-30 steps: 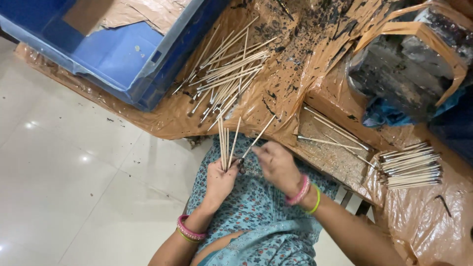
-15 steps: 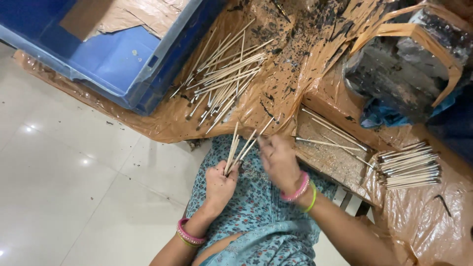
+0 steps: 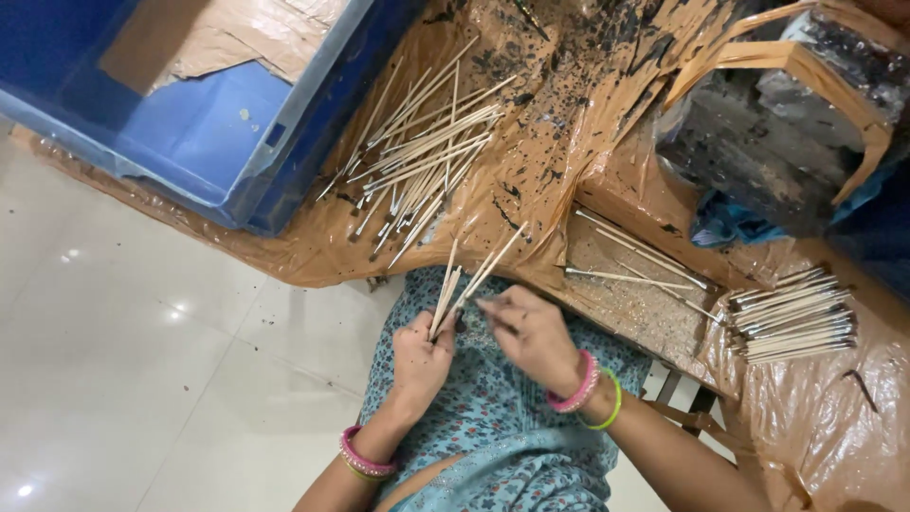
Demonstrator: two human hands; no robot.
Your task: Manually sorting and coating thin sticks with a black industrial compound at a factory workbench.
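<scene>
Left hand (image 3: 420,358) is clenched around a small bunch of thin pale sticks (image 3: 455,284), gripping their lower ends; the sticks fan upward toward 1 o'clock from the fist. Right hand (image 3: 533,334) sits just beside it at 3 o'clock, fingers curled and pinched at the base of the same bunch, fingertips touching the sticks near the left thumb. Both hands are held over the person's lap, above a blue patterned garment (image 3: 493,417). Pink bangles show on each wrist, with a green one added on the right.

At 12 o'clock from the hands, a loose pile of sticks (image 3: 422,166) lies scattered on a brown plastic sheet (image 3: 531,142) speckled with black residue. A blue plastic crate (image 3: 209,142) stands at 10 o'clock, touching the sheet's edge, with crumpled brown paper inside. At 3 o'clock, a few single sticks rest on a low board (image 3: 630,284). Farther out at 3 o'clock, a neat stack of dark-tipped sticks (image 3: 791,315) lies on the sheet. A dark lump wrapped in plastic (image 3: 758,123) sits at 2 o'clock. White tiled floor (image 3: 114,360) lies at 9 o'clock.
</scene>
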